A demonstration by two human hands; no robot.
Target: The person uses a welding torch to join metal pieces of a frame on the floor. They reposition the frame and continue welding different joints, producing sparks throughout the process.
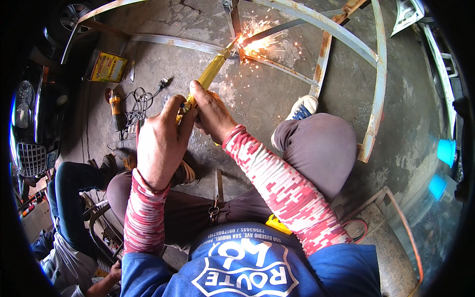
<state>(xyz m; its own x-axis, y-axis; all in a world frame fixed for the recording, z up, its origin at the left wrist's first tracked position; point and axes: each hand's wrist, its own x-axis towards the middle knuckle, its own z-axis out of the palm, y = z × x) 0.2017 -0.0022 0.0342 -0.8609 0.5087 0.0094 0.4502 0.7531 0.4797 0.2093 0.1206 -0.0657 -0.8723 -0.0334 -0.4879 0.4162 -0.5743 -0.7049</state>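
Both my hands grip a long yellow torch [210, 74] that points up and away to the right. My left hand [161, 143] is closed around its rear end, near a small blue knob. Farther forward, my right hand [213, 110] wraps the body with the thumb lying along the top. At the torch's narrow tip, bright orange sparks [258, 43] spray off a joint of a metal frame [341, 34]. The frame is made of grey, partly rusty bars. Glare hides the exact spot where the tip meets the metal.
Left of my hands lie an orange angle grinder [116, 106] and a coiled black cable [140, 103]. A yellow can [109, 67] stands beyond them, near a car [29, 123]. Another person [74, 208] sits at lower left. A gas cylinder [383, 237] lies at lower right.
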